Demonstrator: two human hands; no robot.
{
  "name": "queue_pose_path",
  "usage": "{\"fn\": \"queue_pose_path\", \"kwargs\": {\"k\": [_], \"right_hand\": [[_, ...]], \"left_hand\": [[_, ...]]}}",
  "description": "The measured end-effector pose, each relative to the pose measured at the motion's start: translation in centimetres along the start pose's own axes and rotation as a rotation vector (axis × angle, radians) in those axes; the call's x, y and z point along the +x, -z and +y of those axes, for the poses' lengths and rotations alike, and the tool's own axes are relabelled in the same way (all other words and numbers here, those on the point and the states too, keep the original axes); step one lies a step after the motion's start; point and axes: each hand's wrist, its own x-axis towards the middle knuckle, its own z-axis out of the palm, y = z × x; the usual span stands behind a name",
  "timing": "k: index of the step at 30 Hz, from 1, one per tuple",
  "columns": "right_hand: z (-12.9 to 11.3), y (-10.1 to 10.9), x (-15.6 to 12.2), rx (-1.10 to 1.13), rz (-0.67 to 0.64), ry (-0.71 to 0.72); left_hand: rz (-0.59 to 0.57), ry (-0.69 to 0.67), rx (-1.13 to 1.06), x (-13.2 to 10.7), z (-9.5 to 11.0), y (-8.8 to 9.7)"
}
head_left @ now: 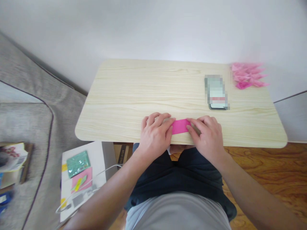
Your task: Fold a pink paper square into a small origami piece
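A bright pink rectangle of folded paper (179,126) lies near the front edge of the pale wooden table (144,86). My left hand (157,129) pinches its left end between thumb and forefinger, the other fingers curled on the tabletop. At the right end, my right hand (207,131) grips the paper the same way, with thumb below and forefinger above. The paper's two ends are partly hidden under my fingertips. Beyond my right hand lies a phone (217,92), its screen blurred out.
Several pink folded paper pieces (248,75) sit in a cluster at the table's back right corner. Below left, a white stand (96,153) bears a green packet (78,163), pink paper (87,179) and a white cable (105,172). A grey sofa (67,111) stands at left.
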Motion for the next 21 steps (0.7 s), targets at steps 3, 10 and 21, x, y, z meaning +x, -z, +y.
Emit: {"fn": "queue_pose_path", "kwargs": {"k": [3, 10, 21], "right_hand": [[0.1, 0.1, -0.3, -0.015, -0.001, 0.016], [0.3, 0.8, -2.4, 0.029, -0.008, 0.107], [0.6, 0.6, -4.4, 0.150, 0.042, 0.201]], "left_hand": [[0.005, 0.021, 0.017, -0.2, -0.3, 0.1], [0.095, 0.028, 0.009, 0.2, 0.3, 0.0], [-0.003, -0.117, -0.114, -1.3, 2.6, -0.7]]}}
